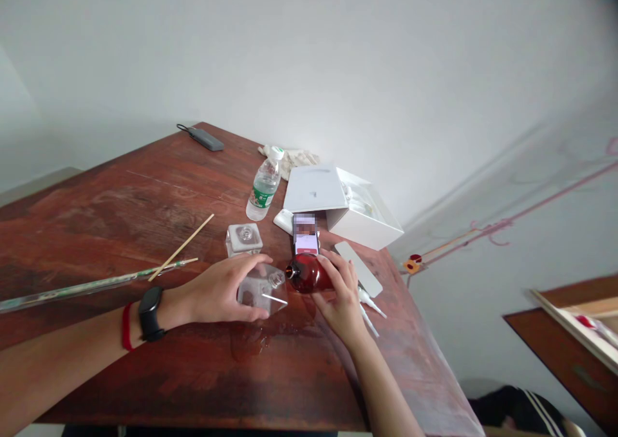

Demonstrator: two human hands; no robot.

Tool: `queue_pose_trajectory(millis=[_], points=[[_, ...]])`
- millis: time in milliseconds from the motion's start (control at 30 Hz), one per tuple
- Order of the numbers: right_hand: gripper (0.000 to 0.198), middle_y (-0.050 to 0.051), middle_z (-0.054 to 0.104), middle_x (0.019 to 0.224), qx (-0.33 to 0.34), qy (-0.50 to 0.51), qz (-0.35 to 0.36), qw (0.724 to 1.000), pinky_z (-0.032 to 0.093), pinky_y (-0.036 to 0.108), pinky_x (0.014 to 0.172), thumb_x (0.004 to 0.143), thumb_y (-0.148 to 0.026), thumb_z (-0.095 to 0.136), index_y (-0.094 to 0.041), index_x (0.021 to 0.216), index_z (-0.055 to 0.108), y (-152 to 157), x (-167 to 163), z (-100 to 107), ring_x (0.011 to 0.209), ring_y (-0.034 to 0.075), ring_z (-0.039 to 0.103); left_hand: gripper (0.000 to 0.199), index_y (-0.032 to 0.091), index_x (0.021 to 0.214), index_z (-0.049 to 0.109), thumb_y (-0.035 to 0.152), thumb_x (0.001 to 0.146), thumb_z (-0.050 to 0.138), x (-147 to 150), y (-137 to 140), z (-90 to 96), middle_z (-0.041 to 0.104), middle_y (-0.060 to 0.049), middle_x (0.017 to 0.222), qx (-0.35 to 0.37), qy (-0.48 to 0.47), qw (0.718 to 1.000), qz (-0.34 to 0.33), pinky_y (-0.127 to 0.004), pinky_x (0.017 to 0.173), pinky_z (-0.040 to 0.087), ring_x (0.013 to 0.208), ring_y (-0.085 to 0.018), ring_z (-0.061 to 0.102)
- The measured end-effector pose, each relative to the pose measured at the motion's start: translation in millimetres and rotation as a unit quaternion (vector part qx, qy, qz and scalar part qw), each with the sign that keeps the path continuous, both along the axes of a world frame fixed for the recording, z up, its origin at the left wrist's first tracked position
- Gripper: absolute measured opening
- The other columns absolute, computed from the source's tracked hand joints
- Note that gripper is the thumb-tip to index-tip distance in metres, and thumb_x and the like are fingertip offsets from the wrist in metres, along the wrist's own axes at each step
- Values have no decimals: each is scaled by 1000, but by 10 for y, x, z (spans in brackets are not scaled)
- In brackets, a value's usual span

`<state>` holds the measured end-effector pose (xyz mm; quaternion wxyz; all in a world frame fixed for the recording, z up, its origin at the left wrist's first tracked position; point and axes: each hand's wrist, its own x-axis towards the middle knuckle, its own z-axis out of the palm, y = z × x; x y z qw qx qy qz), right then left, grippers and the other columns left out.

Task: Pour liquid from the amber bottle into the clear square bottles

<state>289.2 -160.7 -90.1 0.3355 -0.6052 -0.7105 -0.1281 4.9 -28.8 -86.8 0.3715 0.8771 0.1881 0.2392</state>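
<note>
My left hand [226,289] is wrapped around a clear square bottle [258,289] that leans to the right. A thin white stick-like shape shows across the bottle; I cannot tell whether it is inside. My right hand [340,289] grips a round amber bottle [306,275] tipped onto its side. Its uncapped mouth points left, close to the neck of the clear bottle; I cannot tell whether they touch. Any liquid between the mouths is too small to make out. Behind my left hand, a second clear square bottle [244,239] stands upright.
Spilled liquid [255,340] wets the wooden table [193,372]. A water bottle [263,189], phone [306,234] and white box [364,215] stand behind. White pump heads [371,302] lie right. Left are a wooden stick [181,247], a long plastic sleeve [87,289] and a grey device [207,139].
</note>
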Motion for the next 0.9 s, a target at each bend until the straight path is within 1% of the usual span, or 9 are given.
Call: queue_pose_trajectory(millis=[133,233,400,500,633,800,900], points=[[65,14,61,150,1,-27,-4,1000,30,77,123,94,-12,64,-34,154,53,-23,-15,17,141,40,57,89,21,155,47,51,83,89,-3,10,-2,69,-16,144,11,-3,1000,-10,-50,114,54,130,-36,70],[65,14,61,150,0,-53,-10,999,28,76,125,95,-12,63,-34,155,52,-40,-46,36,143,40,56,90,21,158,44,46,84,89,-1,17,-35,67,-16,149,16,-9,1000,-19,-50,115,53,132,-36,69],[67,14,61,149,-1,-80,-12,997,27,76,125,94,-8,61,-33,156,51,-57,-94,81,143,40,56,89,22,159,40,40,85,86,22,3,-91,67,-15,149,20,-32,999,-27,-50,115,54,130,-34,70],[68,15,61,150,-6,-97,-13,995,29,77,124,94,-8,62,-34,157,50,-82,-94,117,143,40,56,89,20,159,39,39,86,86,36,-5,-103,65,-18,151,41,-47,997,-33,-50,116,53,133,-35,68],[73,14,60,151,-17,-124,-23,992,29,77,124,94,-8,62,-35,160,48,-154,-71,164,144,40,56,96,19,163,33,38,87,87,47,-6,-125,63,-20,153,73,-50,995,-38,-51,118,52,136,-36,66],[73,14,62,148,-32,-155,-29,987,29,76,125,94,-11,66,-34,161,46,-237,-49,226,139,39,59,97,15,166,32,40,89,85,55,6,-177,62,-22,153,102,-45,993,-39,-53,118,52,138,-38,65],[73,14,63,145,-36,-171,-32,984,30,76,124,95,-15,68,-34,162,46,-259,-54,268,134,39,62,98,16,167,31,41,89,85,64,12,-203,64,-22,151,109,-48,992,-37,-52,117,52,137,-39,66]])
